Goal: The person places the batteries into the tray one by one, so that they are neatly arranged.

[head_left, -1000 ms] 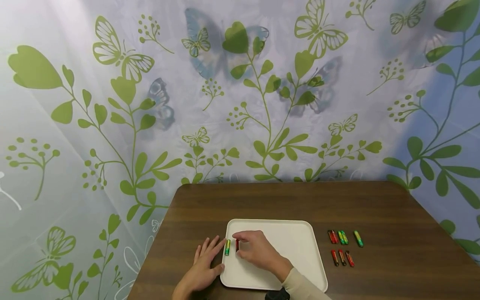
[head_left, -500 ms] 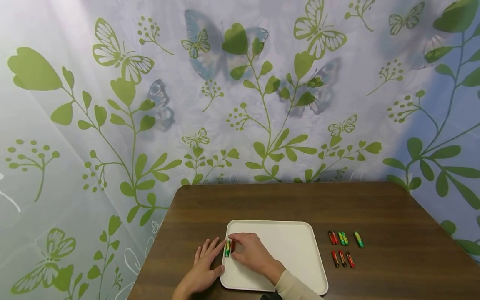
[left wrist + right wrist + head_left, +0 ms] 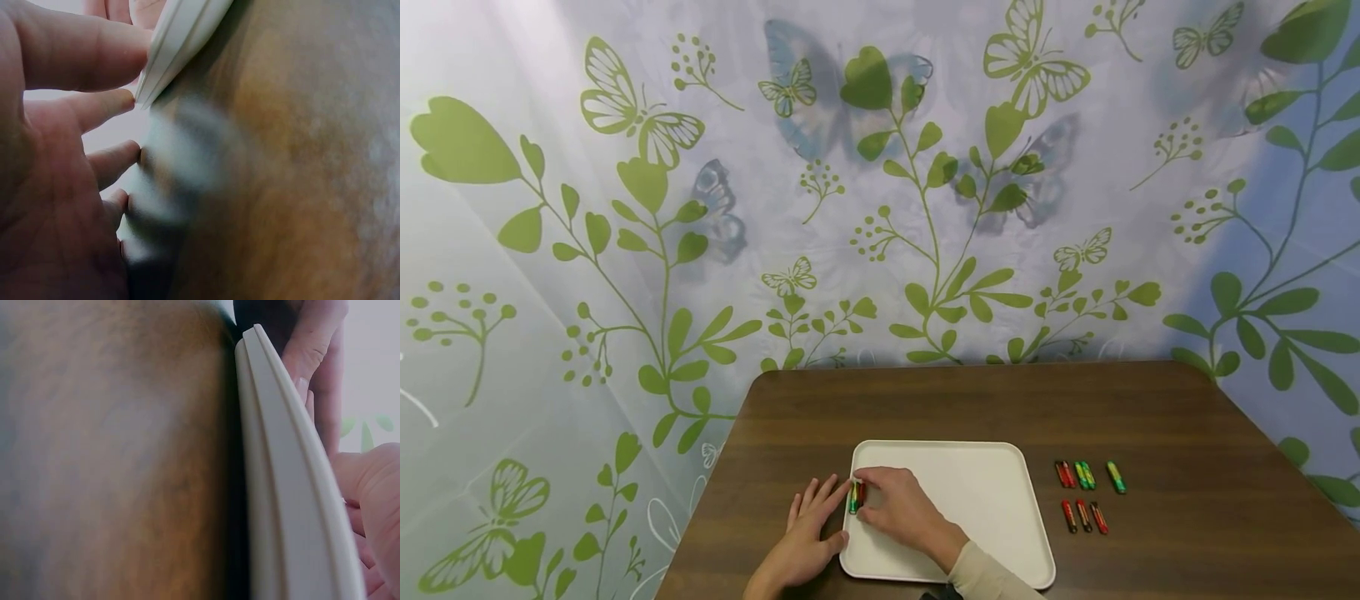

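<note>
A pale rectangular tray (image 3: 970,517) lies on the table. By its left rim stands a green and yellow battery (image 3: 853,497). My right hand (image 3: 902,504) pinches a red and black battery (image 3: 861,493) between thumb and fingers, close against the green one's right side. Part of the red battery is hidden by that hand. My left hand (image 3: 808,525) rests with spread fingers at the tray's left edge, its index fingertip and thumb at the rim. In the left wrist view the left hand (image 3: 62,156) has fingertips beside the tray's edge (image 3: 181,37).
Right of the tray, on the brown table (image 3: 970,400), are red batteries (image 3: 1065,473), green batteries (image 3: 1085,475) and a lone green battery (image 3: 1116,477). Below them three red and black batteries (image 3: 1083,515) form a row. A patterned curtain (image 3: 880,208) hangs behind the table.
The right hand has moved left over the tray, bringing the red and black battery from a gap away to right beside the green one. The left hand has kept its place.
</note>
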### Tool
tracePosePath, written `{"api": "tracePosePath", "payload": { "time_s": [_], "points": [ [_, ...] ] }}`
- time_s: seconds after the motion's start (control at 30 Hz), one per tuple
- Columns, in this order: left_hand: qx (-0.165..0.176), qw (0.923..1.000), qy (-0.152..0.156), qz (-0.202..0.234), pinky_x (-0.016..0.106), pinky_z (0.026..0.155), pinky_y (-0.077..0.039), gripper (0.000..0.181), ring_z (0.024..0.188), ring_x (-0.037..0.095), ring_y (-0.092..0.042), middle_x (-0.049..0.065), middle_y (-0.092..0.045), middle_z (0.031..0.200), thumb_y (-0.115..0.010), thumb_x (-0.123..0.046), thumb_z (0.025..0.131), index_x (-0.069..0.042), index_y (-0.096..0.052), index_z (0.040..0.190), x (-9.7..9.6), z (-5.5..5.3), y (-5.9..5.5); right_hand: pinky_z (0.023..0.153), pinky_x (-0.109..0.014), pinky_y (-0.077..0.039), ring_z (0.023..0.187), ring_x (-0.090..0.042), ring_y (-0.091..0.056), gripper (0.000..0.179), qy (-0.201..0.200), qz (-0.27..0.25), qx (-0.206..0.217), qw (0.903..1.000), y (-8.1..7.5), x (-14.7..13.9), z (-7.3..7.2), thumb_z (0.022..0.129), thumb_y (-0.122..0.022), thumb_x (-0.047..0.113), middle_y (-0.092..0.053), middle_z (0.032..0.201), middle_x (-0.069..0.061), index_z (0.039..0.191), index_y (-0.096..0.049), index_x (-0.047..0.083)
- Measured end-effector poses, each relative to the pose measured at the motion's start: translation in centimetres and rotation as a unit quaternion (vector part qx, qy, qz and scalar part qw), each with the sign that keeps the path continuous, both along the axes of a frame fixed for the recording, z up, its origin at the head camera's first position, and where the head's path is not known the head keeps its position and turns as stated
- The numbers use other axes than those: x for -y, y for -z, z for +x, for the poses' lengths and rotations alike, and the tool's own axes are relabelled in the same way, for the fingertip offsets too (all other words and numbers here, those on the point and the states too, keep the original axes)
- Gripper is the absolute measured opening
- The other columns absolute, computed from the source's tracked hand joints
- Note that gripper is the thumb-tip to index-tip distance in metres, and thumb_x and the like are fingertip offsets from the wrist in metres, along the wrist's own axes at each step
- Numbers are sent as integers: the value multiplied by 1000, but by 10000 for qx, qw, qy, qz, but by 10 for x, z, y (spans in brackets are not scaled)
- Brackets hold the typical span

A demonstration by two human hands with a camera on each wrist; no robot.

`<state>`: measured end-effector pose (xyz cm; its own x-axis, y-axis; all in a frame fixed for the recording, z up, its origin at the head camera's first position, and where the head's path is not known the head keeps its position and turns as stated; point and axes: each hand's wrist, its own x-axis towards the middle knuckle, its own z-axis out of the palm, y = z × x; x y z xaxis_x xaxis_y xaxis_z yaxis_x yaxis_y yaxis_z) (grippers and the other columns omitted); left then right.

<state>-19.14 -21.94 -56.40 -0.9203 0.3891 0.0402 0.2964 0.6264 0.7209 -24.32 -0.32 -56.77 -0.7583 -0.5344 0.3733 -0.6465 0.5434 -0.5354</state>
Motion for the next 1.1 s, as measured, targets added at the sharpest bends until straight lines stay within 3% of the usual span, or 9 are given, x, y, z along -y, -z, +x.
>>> {"api": "tracePosePath", "payload": {
  "time_s": [0.33, 0.5, 0.77, 1.1],
  "points": [
    [-7, 10000, -6, -88, 71, 114, 7, 68, 151, 53, -3, 23, -24, 164, -64, -17, 92, -15, -40, 155, 0, -1, -1, 98, -37, -55, 118, -15, -66, 44, 233, -197, 147, 9994, -6, -13, 0, 86, -74, 18, -69, 127, 2, 129, -68, 10],
    [27, 9999, -24, -121, 70, 114, 7, 68, 151, 52, -3, 22, -24, 164, -65, -18, 92, -17, -39, 155, 1, -3, 0, 95, -37, -57, 116, -14, -67, 42, 286, -369, 0, 9989, -9, -27, 0, 87, -74, 18, -71, 125, 2, 128, -68, 10],
    [137, 9998, -65, -96, 71, 114, 8, 69, 151, 52, -2, 22, -24, 164, -65, -18, 92, -18, -39, 155, 0, -3, -2, 95, -37, -56, 116, -10, -66, 40, 273, -385, -193, 9987, -14, -65, 4, 88, -75, 22, -70, 125, 5, 127, -69, 13],
    [143, 9999, -11, 13, 70, 113, 10, 69, 151, 53, 0, 23, -23, 164, -65, -17, 92, -15, -38, 156, 0, -2, -3, 96, -36, -56, 117, -6, -65, 48, 226, -193, -93, 9995, -29, -118, 17, 84, -81, 36, -69, 127, 12, 129, -67, 29]
  ]
}}
